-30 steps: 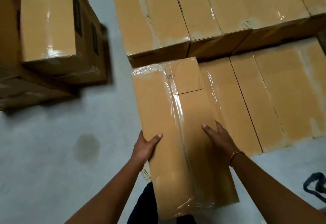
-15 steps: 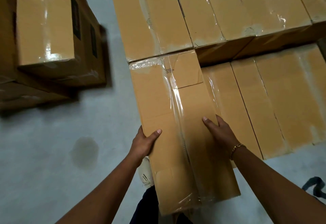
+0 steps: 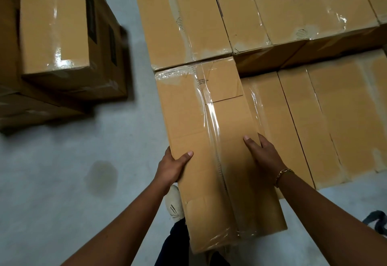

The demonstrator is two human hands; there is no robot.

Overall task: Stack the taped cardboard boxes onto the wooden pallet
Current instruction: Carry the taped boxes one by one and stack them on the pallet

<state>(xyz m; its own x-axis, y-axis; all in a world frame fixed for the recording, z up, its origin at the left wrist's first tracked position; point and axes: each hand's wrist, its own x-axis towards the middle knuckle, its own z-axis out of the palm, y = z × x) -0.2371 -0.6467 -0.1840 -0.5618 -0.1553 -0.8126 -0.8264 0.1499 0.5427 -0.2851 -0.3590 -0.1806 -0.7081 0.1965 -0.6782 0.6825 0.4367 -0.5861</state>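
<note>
The pale grey floor (image 3: pixel 62 182) fills the left and bottom of the view. A block of taped cardboard boxes (image 3: pixel 261 10) takes up the upper right in 2 levels, a taller far row with a lower row (image 3: pixel 335 119) in front of it. At upper left stands a separate stack of boxes (image 3: pixel 54 24) (blurred, with dark labels on one side). The held box (image 3: pixel 209 140), long and sealed down its middle with clear tape, lies lengthwise at the left end of the lower row. Its far end touches the taller row and its near end juts out over the person's legs; what carries it underneath I cannot tell. The left hand (image 3: pixel 170 168) grips its left edge, thumb on top, fingers wrapped round the side. The right hand (image 3: pixel 265 154) grips the right edge the same way. A dark stain (image 3: pixel 101 174) marks the floor, a pale shoe (image 3: pixel 174 203) shows under the left wrist, and a gold bracelet (image 3: pixel 282 174) circles the right wrist.
</note>
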